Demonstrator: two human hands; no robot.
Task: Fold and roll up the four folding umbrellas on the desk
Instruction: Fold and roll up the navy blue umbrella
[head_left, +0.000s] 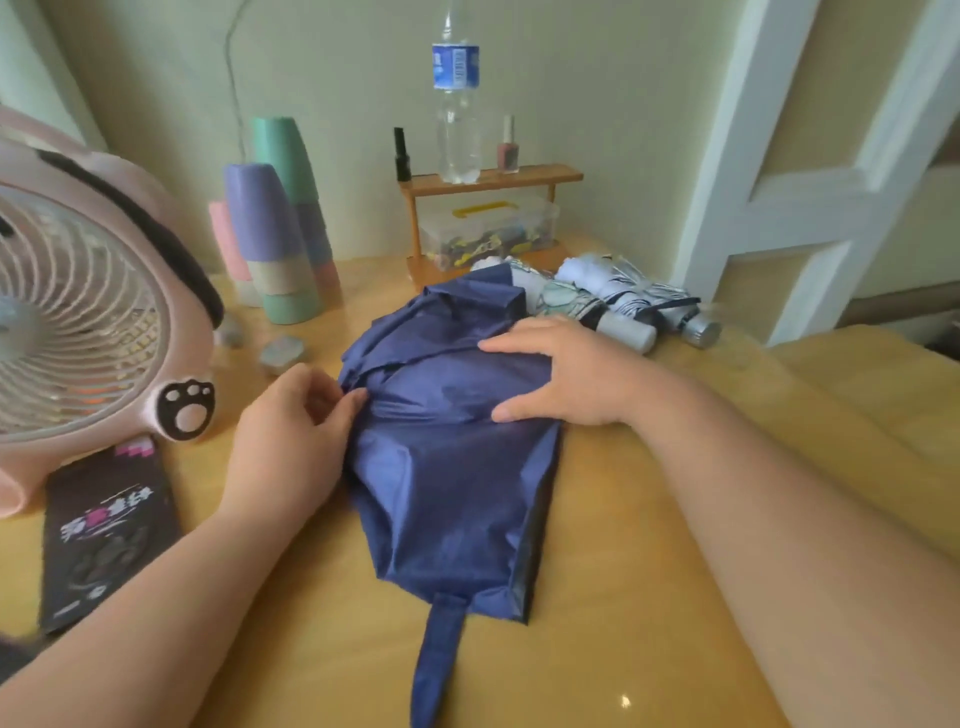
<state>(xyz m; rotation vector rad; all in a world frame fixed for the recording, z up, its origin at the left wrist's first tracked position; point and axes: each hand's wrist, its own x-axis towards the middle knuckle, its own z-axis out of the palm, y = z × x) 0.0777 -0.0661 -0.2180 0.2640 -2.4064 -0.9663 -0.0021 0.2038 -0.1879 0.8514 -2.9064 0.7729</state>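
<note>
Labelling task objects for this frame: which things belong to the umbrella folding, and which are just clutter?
Job: navy umbrella, left hand pinching its edge, right hand pressing on it; patterned rolled umbrella and striped rolled umbrella behind.
Clutter: fan, stacked cups, water bottle, pink nail polish, plastic box, black packet.
</note>
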